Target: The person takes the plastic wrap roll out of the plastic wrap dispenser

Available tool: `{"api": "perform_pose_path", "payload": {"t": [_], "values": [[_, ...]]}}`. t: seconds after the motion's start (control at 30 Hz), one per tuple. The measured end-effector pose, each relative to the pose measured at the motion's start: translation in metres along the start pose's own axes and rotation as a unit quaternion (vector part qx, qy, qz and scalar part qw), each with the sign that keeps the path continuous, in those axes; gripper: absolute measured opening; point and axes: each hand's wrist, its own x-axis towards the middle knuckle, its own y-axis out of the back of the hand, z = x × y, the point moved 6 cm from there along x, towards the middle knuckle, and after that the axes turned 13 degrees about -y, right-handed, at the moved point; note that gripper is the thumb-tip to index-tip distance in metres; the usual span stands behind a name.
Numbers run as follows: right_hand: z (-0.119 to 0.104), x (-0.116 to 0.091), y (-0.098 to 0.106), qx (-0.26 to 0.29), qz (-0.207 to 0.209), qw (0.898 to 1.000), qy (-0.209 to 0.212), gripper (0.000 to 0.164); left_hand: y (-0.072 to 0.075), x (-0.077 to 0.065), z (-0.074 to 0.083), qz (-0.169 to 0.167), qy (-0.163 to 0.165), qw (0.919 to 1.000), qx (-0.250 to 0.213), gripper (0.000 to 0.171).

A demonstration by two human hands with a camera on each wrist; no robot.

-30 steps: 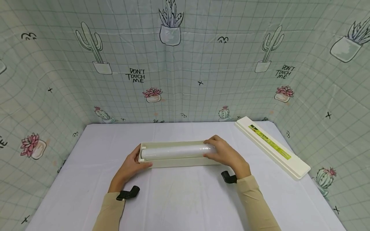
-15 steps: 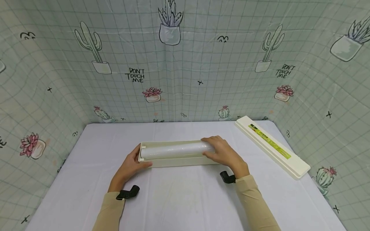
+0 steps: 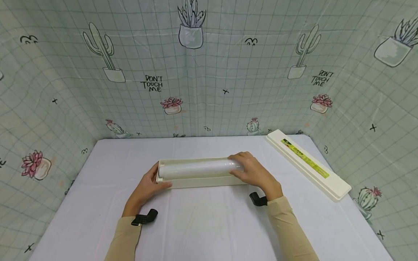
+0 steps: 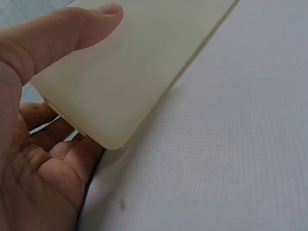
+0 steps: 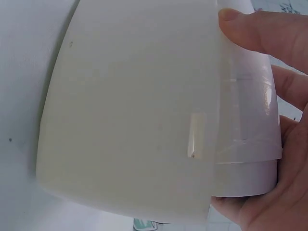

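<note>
- Your left hand grips the box, probably steadying it
- Your right hand pinches the roll's end above its rim
- Right of this hand: lid, seemingly set clear

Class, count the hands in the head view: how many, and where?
2: left hand gripping the left end of the open box; right hand holding the right end of the roll.
</note>
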Motion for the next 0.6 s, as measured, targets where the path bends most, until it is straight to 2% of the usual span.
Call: {"api": "perform_pose_path", "payload": {"t": [0.17, 0.6], "values": [[0.000, -0.001, 0.006, 0.018, 0.003, 1.000, -0.005, 0.041, 0.001, -0.001, 0.000, 0.003, 0.002, 0.9999, 0.012, 0.108], [0.012, -0.002, 0.014, 0.019, 0.019, 0.999, -0.026, 0.042, -0.001, -0.002, 0.000, 0.004, 0.003, 0.9999, 0.012, 0.107]]}}
